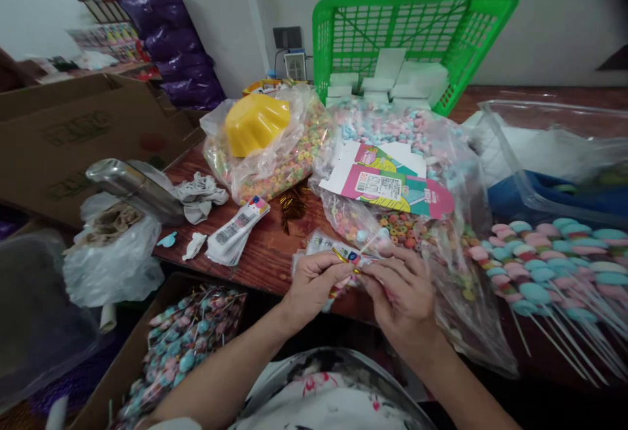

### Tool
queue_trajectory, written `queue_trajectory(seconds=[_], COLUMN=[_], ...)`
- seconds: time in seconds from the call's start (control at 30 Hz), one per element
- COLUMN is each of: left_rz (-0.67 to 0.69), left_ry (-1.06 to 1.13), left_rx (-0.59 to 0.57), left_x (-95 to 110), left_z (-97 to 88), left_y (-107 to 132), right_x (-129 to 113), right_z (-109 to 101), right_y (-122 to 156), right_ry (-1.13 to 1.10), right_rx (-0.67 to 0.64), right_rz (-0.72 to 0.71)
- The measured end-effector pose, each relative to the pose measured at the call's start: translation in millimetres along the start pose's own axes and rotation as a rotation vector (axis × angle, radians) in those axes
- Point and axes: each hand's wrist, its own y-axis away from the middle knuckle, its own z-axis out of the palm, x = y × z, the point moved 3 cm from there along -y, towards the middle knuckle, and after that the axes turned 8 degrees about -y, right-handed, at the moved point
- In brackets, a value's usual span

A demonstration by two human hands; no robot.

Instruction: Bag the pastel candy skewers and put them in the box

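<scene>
Small wrapped candy [354, 261], in crinkled clear film, pinched at lower centre of frame above the table edge. Thin gold twist tie [339, 256] laid across the wrap, glossy and wire-like. Left hand [314, 281] closed on the wrap, fingertips [343, 271] curled tight against it. Right hand [405, 292] likewise closed on the same wrap from the other side, thumb and forefinger pressed together. Candy itself mostly hidden by both sets of fingers; shape and colour not determinable.

Just behind the hands: soft clear plastic bag [392, 220] of ring-shaped cereal pieces, with a flat printed pink and green carton [387, 184] lying on it. At right: row of pastel marshmallow skewers [540, 266] on thin sticks, cut off by the frame edge. At lower left: cardboard box [132, 351] of wrapped pieces, partly cut off. Upper centre: rigid green lattice basket [417, 31], tilted. Yellow moulded scoop [258, 122] set on a second cereal bag. Dark wood-grain table [269, 247] beneath.
</scene>
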Motion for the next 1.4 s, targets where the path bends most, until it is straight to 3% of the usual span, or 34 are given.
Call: queue_trajectory(seconds=[0.1, 0.2, 0.27, 0.33, 0.43, 0.6, 0.67, 0.77, 0.9, 1.1, 1.2, 1.3, 1.4], left_rz=[0.063, 0.128, 0.097, -0.006, -0.213, -0.527, -0.604, -0.692, -0.721, -0.640, -0.507, -0.177, 0.271], left_ry=[-0.085, -0.134, -0.104, -0.043, 0.032, 0.051, 0.079, 0.135, 0.165, 0.055, -0.101, -0.525, -1.067], left_rx=[-0.049, -0.110, -0.169, -0.247, -0.375, -0.582, -0.676, -0.804, -0.989, -1.179, -1.235, -1.257, -1.082], left_x=[5, 9, 11, 11, 9, -5, -11, -15, -10, -4, 6, 34, 68], left_z=[4.7, 9.5, 12.5, 15.6, 19.0, 21.4, 23.4, 27.4, 34.0, 41.3, 40.7, 38.5, 39.3], left_y=[-2, -4, -4, -5, -3, 3, 6, 11, 16, 18, 6, -11, -21], right_x=[15, 28, 33, 33, 26, -7, -17, -22, -26, -34, -36, -34, -24], right_z=[3, 3, 0, -5, -14, -31, -35, -41, -47, -48, -45, -40, -37], right_y=[5, 10, 11, 9, 1, -5, 1, 9, 14, 18, 21, 21, 14], right_ry=[-0.386, -0.591, -0.664, -0.713, -0.607, -0.106, 0.006, -0.019, -0.110, -0.062, 0.024, 0.062, 0.100], right_rx=[-0.045, -0.150, -0.249, -0.390, -0.593, -0.639, -0.612, -0.546, -0.530, -0.609, -0.585, -0.555, -0.532], right_rz=[0.287, 0.564, 0.646, 0.642, 0.461, -0.358, -0.575, -0.679, -0.682, -0.668, -0.656, -0.595, -0.484])
